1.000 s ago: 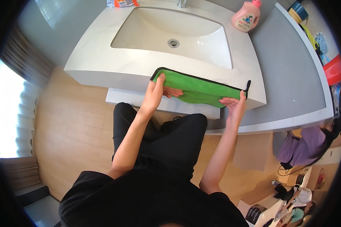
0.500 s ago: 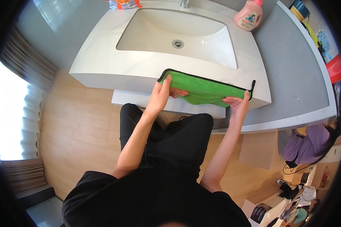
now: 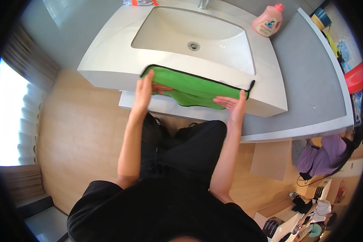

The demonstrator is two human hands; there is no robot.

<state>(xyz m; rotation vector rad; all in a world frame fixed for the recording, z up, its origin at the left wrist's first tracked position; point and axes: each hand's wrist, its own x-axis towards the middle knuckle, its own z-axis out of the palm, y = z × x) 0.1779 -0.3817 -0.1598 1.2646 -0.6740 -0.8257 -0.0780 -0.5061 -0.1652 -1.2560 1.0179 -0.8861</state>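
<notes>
A green microfibre cloth [image 3: 189,85] with black edging is stretched along the worktop's [image 3: 105,59] front edge, its right end near the front right corner and its lower part drooping; whether it touches the surface cannot be told. The left hand [image 3: 143,90] pinches its left end, thumb uppermost, fingers extended; the right hand [image 3: 234,107] pinches the right end likewise, beside a black loop [image 3: 251,86]. Beyond lies the inset washbasin [image 3: 175,30]; a pink detergent bottle [image 3: 268,21] stands near the back right corner.
</notes>
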